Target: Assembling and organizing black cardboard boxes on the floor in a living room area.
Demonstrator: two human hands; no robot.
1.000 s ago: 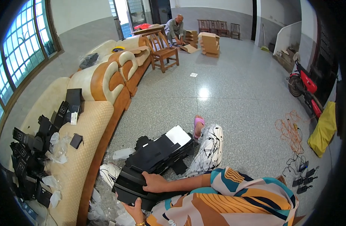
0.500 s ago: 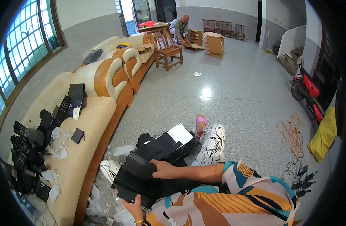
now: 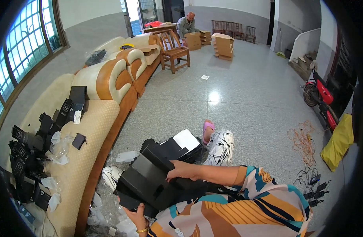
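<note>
Across my lap lies a creased black cardboard box blank (image 3: 144, 181), partly folded along its panels. My left hand (image 3: 136, 216) grips its lower left edge, thumb on top and fingers hidden beneath. With my right hand (image 3: 180, 170) I hold the panel on its right side, fingers curled against the edge. Beyond it sits a stack of flat black box blanks (image 3: 165, 149), with a white sheet (image 3: 186, 140) on top. More black card lies under my right forearm.
Several black boxes (image 3: 25, 158) and clear plastic bags (image 3: 62, 148) lie on the cream sofa (image 3: 96, 134) at left. Plastic wrap covers floor by my foot. Cables and black adapters (image 3: 315, 189) lie at right. Far off, a person (image 3: 186, 25) handles cardboard boxes (image 3: 223, 46) beside a wooden chair (image 3: 174, 51).
The black blank's panels have been bent up more. My right hand has shifted slightly right along it. The far person has raised a cardboard piece upright.
</note>
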